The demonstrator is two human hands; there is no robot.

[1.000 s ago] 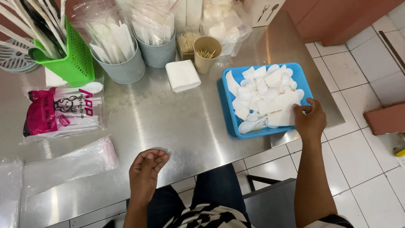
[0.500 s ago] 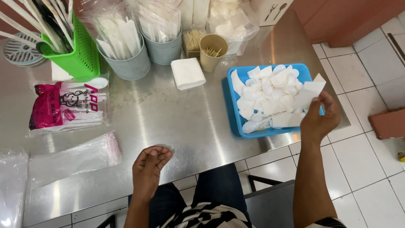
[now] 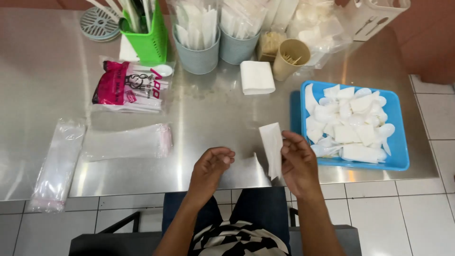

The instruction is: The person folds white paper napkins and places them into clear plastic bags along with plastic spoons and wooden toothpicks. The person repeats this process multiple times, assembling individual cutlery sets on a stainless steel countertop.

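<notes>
Half a second ago the right hand (image 3: 298, 163) was out at the blue tray (image 3: 400, 142), lifting a white folded napkin (image 3: 272, 148) off the pile; now it has come back to the near edge of the desk (image 3: 213, 114) and holds that napkin upright in front of the person. The left hand (image 3: 211, 166), which lay palm-up and idle near the same edge, has risen a little and turned towards the right hand.

The right hand pinches the napkin along its right side, thumb in front and fingers behind. The left hand is loosely curled, fingertips drawn in towards the thumb, holding nothing; it sits just beside the napkin without touching it.

The blue tray stands at the right end of the desk, heaped with more folded napkins and white plastic spoons; how many lie beneath the top layer cannot be made out. Flat clear plastic sleeves (image 3: 128, 142) lie towards the left edge. At the far edge, a green basket (image 3: 149, 42) and two grey-blue cups (image 3: 199, 54) of wrapped items are cut off by the top of the view.
</notes>
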